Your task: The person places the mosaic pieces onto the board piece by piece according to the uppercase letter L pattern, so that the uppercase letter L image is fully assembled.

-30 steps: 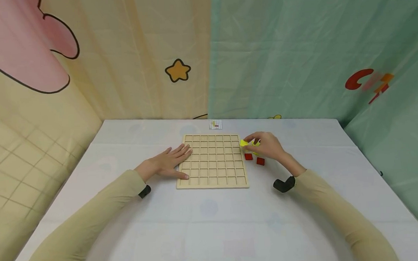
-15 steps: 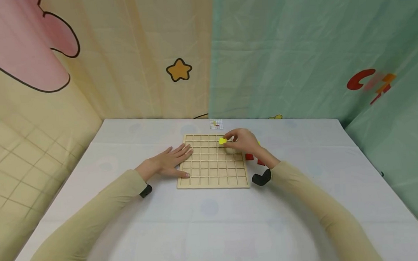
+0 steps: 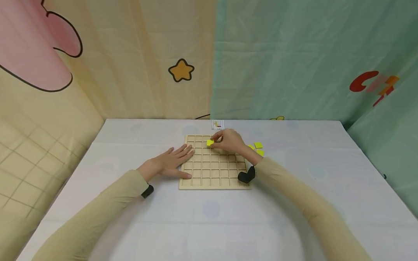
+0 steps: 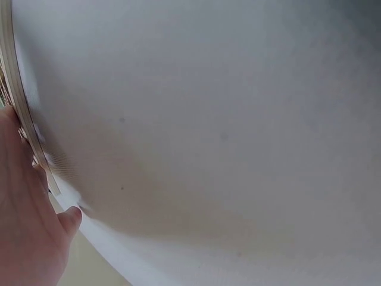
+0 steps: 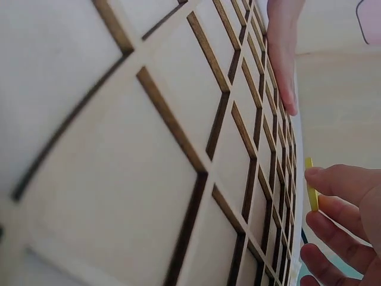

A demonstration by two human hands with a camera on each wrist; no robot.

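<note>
Pinching a yellow tile [image 3: 210, 143] over the board [image 3: 214, 173] near twelve o'clock, the right hand [image 3: 230, 140] shows in the head view; the left hand [image 3: 168, 163] spreads over nine o'clock. Left wrist view: board edge at ten o'clock. Right wrist view: thumb and finger grip the tile near four.

Board [image 3: 214, 179] was laid on table [image 3: 185, 232], left hand [image 3: 170, 162] placed on its left edge, tile [image 3: 210, 143] held over its far part by right hand [image 3: 229, 141], loose tiles [image 3: 258, 145] spread at its right, card [image 3: 217, 124] set behind.
</note>
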